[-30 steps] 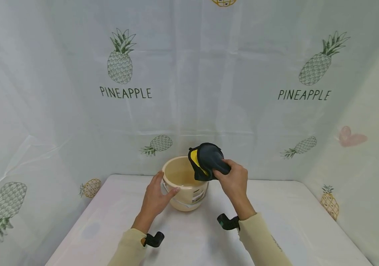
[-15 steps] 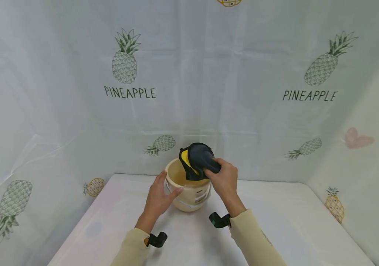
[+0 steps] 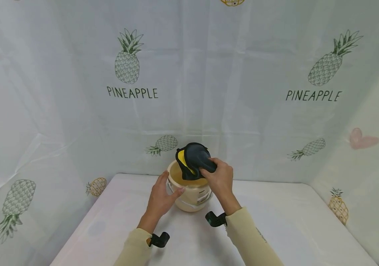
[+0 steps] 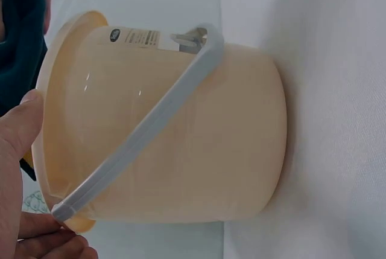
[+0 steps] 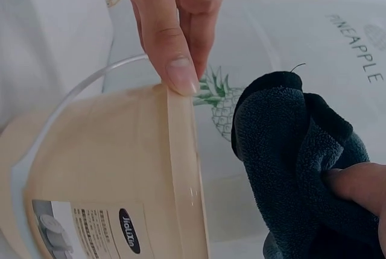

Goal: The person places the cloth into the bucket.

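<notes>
Cloth (image 3: 196, 157) — dark plush pile, black edging, yellow on the other face — is bunched over the mouth of the bucket (image 3: 190, 195), in the grip of the right hand (image 3: 220, 179). The right wrist view shows it clear of the near rim; whether its lowest fold dips inside cannot be told. Left hand (image 3: 162, 194) grips the bucket at the rim, thumb on the near side and fingers bent round by the handle (image 4: 142, 129). Bucket stands upright on the surface (image 3: 269, 214).

Handling, by judgement: cloth looks light, soft and limp, with no fragility to speak of. Pile should give good friction; a gathered pinch of several layers, as the right hand has, should hold better than one edge, though the loose folds may sag or catch on the rim. Wet or dry cannot be told; if wet, expect more weight.

Bucket looks like thin, smooth plastic — light, fairly stiff, perhaps slippery on the wall. Rim seems the best steadying hold; the handle appears hinged and so a poor brace. Label (image 5: 102, 229) side offers nothing to grip.
</notes>
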Motion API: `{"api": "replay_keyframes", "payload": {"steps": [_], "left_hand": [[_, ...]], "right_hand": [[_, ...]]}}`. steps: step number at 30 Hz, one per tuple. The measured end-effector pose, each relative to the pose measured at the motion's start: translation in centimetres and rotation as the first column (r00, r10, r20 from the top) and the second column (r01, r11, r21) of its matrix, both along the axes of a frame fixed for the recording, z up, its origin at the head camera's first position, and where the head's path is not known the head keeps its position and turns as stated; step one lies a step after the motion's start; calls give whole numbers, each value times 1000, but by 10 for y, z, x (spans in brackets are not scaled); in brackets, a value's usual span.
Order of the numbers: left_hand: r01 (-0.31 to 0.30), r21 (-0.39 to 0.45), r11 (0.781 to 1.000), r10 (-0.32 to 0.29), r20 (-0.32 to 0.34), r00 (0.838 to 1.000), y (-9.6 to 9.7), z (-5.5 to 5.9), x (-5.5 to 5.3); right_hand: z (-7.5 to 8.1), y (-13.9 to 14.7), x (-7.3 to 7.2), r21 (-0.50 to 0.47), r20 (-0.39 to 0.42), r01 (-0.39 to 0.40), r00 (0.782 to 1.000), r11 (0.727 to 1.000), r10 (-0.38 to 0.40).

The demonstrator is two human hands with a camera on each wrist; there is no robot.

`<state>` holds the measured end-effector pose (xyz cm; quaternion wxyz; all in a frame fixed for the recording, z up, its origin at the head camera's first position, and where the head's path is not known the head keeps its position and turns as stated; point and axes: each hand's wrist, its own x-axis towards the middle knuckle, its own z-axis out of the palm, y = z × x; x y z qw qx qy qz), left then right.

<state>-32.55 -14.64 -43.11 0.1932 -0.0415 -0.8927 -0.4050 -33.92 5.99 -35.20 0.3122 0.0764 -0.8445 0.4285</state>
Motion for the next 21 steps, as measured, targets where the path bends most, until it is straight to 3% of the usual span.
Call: {"api": "replay_keyframes", "payload": {"steps": [16,21], "left_hand": [[23,16,1000,-22,-10,1000,1,2,2],[25,11,1000,-24,-46,999,0,1,2]], "right_hand": [[-3,-9,-2,-28,17,-44,999,999,44],[-5,-11,-3,-62,-15,-101,995,993,100]]}}
